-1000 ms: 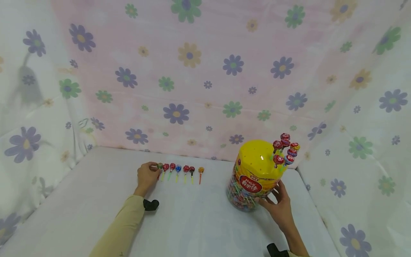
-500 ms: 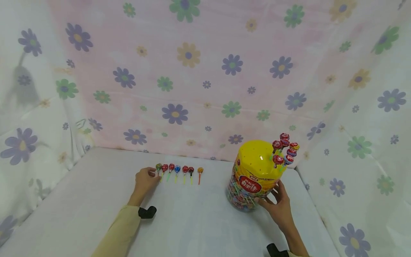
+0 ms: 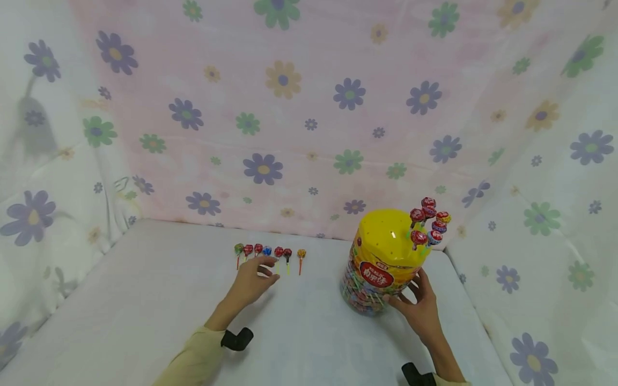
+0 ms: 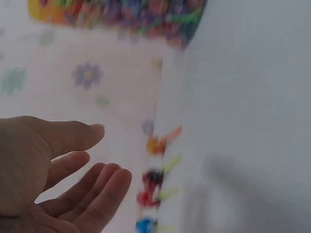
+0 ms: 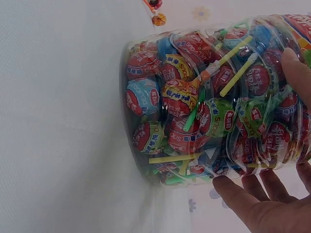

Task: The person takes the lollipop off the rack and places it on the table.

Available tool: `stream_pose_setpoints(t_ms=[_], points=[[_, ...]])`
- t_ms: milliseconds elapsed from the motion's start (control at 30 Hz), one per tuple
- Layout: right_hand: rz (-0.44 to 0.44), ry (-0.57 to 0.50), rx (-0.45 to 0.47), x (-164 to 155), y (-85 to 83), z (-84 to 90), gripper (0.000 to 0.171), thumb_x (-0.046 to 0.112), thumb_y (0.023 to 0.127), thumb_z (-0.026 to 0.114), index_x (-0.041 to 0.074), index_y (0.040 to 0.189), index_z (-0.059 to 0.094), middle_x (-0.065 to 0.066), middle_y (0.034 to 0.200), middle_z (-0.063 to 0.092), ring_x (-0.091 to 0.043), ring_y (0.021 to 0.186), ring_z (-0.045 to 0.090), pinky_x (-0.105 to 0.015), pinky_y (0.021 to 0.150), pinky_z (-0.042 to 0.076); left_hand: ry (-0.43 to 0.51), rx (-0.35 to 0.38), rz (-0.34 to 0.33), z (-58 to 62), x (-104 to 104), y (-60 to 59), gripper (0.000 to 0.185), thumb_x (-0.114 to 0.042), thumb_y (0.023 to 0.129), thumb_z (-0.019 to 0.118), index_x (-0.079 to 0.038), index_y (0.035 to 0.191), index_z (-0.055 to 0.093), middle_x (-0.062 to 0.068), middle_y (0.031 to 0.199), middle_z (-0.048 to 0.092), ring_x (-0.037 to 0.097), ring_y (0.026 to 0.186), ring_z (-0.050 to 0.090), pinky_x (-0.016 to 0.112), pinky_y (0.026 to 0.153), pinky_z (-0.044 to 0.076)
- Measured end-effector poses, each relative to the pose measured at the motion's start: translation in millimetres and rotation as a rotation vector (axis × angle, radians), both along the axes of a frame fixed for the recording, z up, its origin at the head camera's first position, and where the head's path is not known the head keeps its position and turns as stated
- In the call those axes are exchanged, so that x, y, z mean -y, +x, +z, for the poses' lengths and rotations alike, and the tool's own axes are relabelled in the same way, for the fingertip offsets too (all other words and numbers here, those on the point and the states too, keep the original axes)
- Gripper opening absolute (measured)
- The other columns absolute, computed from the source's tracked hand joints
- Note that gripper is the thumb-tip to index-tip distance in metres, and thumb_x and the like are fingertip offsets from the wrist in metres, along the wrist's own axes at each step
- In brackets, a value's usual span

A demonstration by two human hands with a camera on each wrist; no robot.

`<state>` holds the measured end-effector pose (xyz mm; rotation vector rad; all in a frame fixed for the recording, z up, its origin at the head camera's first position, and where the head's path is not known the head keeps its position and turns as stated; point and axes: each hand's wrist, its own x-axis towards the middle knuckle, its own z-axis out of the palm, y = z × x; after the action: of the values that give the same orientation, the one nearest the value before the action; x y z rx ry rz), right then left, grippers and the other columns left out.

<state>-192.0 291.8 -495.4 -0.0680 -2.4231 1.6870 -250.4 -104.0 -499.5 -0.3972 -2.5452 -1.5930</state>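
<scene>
- The left hand point(image 3: 251, 281) hovers with its fingers point(image 4: 92, 191) loose and spread, grasping nothing; the row of lollipops point(image 3: 267, 252) lies on the white tabletop point(image 3: 145, 300) just beyond the fingertips.
- The right hand point(image 3: 420, 308) has its fingers point(image 5: 252, 194) laid fairly straight against the lower wall of the clear lollipop jar point(image 3: 374, 279), the thumb on the near side, steadying it rather than clenching it.
- Each lollipop in the row looks light and stiff, a wrapped ball on a thin plastic stick; the wrapper is likely slick, so the stick just below the head seems the surest place to pinch.
- The row's long axes run toward the person: heads at the far end, sticks pointing back at the fingers, the pieces side by side and nearly parallel.
- The jar, packed full under its yellow lid point(image 3: 388, 238), is judged heavy and smooth-walled, best held round its sides with a wide grip; its axis stands upright.
- A cluster of lollipops point(image 3: 427, 222) stands in holes at the lid's right edge, heads up, above the right fingers.
- Flowered cloth point(image 3: 309, 107) hangs behind and to both sides.
</scene>
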Motion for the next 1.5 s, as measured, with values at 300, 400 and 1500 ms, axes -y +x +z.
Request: stream_pose_setpoints(t_ms=[300,400,1500], points=[[-0.003,-0.010,0.015,1.5,-0.7,1.8,0.107,0.012,0.085,0.084,0.025,0.164,0.012,-0.018,0.157,0.035,-0.044,0.144,0.037,-0.056,0.107,0.044,0.232,-0.228,-0.204,6.7,-80.2,38.7,0.023,-0.003,0.094,0.071,-0.007,0.116,0.070,0.010,0.109,0.072,0.022,0.095,0.070,0.026,0.078,0.062],[-0.001,-0.008,0.012,1.4,-0.5,1.3,0.107,0.014,0.085,0.083,0.024,0.164,0.012,-0.018,0.158,0.034,-0.045,0.144,0.037,-0.057,0.107,0.044,0.306,-0.269,-0.275,21.6,-103.9,48.3,0.024,-0.003,0.095,0.069,-0.004,0.120,0.068,0.011,0.112,0.071,0.023,0.099,0.069,0.028,0.081,0.062],[0.005,-0.014,-0.022,-1.3,-0.4,-2.7,0.104,0.009,0.086,0.082,0.024,0.164,0.014,-0.017,0.159,0.034,-0.042,0.144,0.039,-0.048,0.104,0.046,0.417,-0.300,-0.396,128.9,-225.0,37.6,0.040,-0.005,0.099,0.064,0.000,0.138,0.057,0.012,0.135,0.063,0.011,0.120,0.065,0.020,0.101,0.050]])
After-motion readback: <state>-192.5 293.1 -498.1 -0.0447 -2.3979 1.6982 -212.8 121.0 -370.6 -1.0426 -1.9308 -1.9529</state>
